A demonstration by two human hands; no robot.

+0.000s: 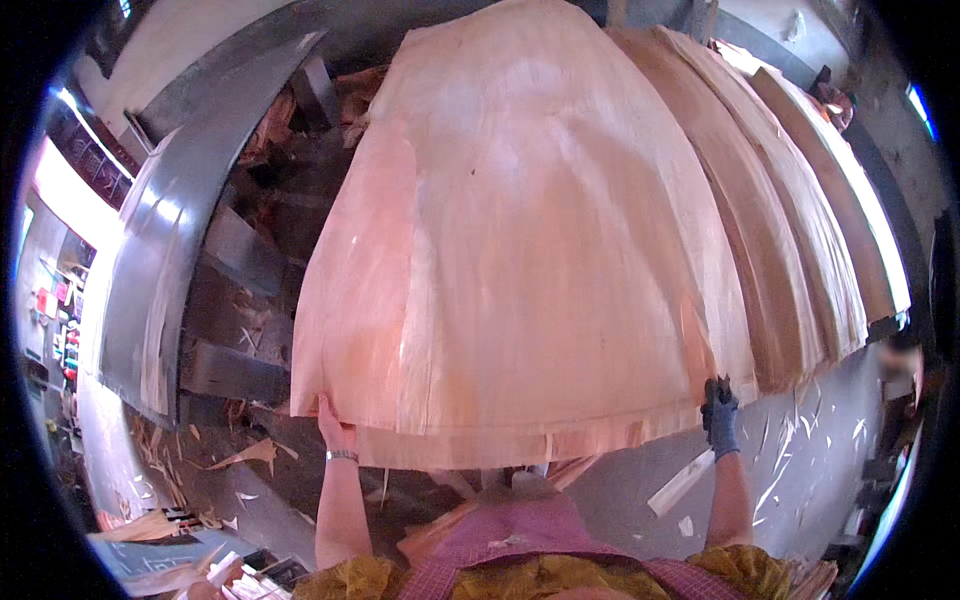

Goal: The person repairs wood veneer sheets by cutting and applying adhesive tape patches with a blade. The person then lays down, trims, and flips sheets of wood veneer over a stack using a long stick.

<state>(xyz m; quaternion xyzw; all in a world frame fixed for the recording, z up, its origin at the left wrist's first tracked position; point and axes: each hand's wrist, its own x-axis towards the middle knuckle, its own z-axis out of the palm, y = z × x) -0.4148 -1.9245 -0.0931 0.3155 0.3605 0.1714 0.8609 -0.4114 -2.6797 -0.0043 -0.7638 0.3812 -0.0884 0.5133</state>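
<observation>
A broad, thin wood veneer sheet [540,300], pale pinkish tan, spreads out in front of me and reaches to the far side. Its near left corner is pinched in my left hand [335,424], which is bare, with a metal band on the wrist. My right hand [719,408], in a dark blue and black glove, grips the near edge toward the right corner. The fingers under the sheet are hidden on both sides. Another veneer edge shows below the near edge, between my hands.
More veneer sheets [790,220] lie in overlapping rows on the right. A long grey metal surface [165,250] runs along the left. Veneer scraps [262,452] litter the floor, and a loose pale strip [681,484] lies near my right forearm. Part of a person [832,100] shows at the far right.
</observation>
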